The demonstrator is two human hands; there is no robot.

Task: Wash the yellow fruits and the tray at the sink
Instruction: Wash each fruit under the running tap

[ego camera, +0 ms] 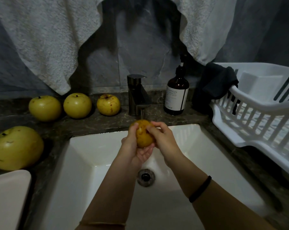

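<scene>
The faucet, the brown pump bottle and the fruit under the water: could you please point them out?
faucet [137, 95], head view, on its body.
brown pump bottle [177, 83], head view, on its glass shoulder.
fruit under the water [143, 138], head view, on its bare middle.

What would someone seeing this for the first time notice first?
The eye lands on the white sink, where the left hand and the right hand hold a yellow fruit under the running faucet. Four more yellow fruits sit on the dark counter at left; a white dish rack stands at right.
</scene>
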